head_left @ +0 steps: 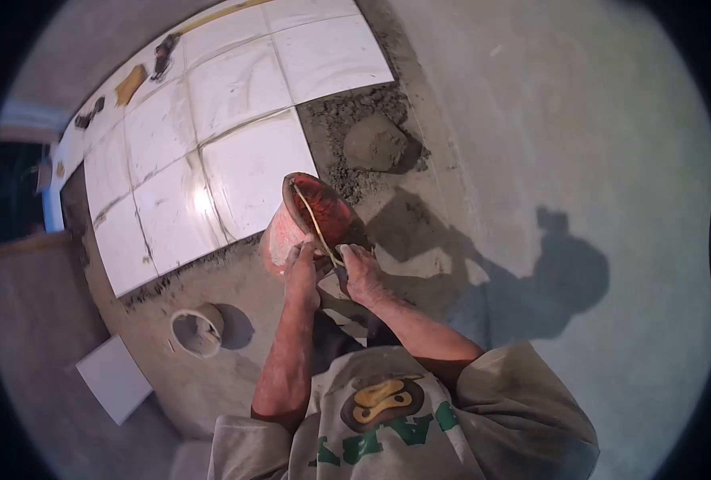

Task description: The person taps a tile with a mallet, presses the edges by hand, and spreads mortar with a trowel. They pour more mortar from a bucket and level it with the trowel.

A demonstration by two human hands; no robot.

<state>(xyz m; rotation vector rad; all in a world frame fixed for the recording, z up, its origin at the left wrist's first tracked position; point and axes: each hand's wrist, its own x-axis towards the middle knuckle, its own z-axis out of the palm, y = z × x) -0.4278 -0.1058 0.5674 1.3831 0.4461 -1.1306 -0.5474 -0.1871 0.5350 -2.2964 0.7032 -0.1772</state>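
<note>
A reddish, mortar-smeared bucket [279, 236] is tilted in front of me, its red inside facing right. A thin yellowish cord-like handle [311, 212] runs across its mouth from the far rim to the near one. My left hand [301, 272] is closed on the near left part of the bucket, thumb up at the rim. My right hand [361, 274] is closed at the near rim, beside the lower end of the handle. The undersides of the fingers are partly hidden.
White floor tiles [255, 164] lie ahead and left, edged by rough mortar [339, 120]. A mortar-coloured lump [374, 144] sits beyond the bucket. At left are a pale round container [198, 331] and a loose tile piece [115, 378]. A dark tool [163, 56] rests on the tiles.
</note>
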